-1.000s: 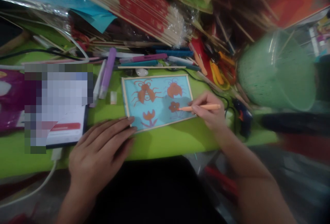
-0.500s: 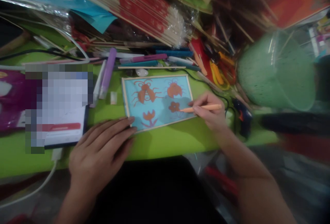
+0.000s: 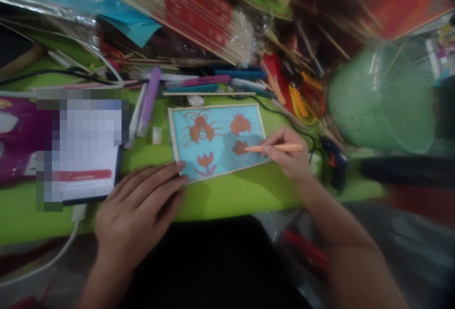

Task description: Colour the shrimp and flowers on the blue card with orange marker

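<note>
A small light-blue picture in a thin wooden frame lies on the green table. It carries several orange shapes of insects and flowers. My right hand pinches an orange pen, whose tip touches the small orange flower at the picture's right. My left hand lies flat, fingers stretched out, with the fingertips pressing on the lower left corner of the frame.
A tablet lies to the left beside a purple marker. Markers, scissors and a bundle of sticks crowd the back. A green bucket stands at the right, a glue gun beside my right hand.
The pen tip has shifted slightly over the small orange flower. My left hand has stayed put on the frame's corner.
</note>
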Tool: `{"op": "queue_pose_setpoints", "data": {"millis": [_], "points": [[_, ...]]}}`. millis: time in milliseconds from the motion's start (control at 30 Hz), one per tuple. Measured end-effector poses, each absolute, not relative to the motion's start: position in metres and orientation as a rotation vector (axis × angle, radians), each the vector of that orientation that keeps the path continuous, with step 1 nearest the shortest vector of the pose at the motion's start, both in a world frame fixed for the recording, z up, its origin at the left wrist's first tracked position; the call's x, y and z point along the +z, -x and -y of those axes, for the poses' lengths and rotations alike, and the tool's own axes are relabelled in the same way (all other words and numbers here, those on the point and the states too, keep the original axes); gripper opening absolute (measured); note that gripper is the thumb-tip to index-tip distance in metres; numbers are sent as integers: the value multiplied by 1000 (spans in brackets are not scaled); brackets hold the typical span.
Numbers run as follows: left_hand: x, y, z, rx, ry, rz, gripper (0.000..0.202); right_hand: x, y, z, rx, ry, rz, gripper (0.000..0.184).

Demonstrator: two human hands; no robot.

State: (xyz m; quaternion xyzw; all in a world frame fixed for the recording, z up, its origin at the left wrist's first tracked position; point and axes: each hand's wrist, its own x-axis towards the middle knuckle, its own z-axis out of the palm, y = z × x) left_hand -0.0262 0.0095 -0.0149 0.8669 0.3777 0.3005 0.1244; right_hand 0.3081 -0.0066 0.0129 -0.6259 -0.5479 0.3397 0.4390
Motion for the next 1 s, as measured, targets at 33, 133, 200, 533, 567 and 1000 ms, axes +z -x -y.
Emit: {"op": "queue_pose_setpoints", "data": {"millis": [33,133,200,533,567,1000], "points": [[-15,26,-9,874,-2529,-1099,33,13,-308,7,844,1547,1362,17],[-15,26,-9,873,-2541,-1085,31,13,-308,6,839,1524,1339,15],[-15,26,-9,873,-2550,-1081,31,14,-306,5,839,1504,1314,13],[-15,27,-9,862,-2534,-1099,32,9,-307,7,850,1544,1366,16],[-14,27,-9,864,-2534,-1097,33,9,-307,7,847,1541,1372,16],[-15,27,-9,869,-2538,-1088,33,14,-305,6,836,1552,1411,13]]}}
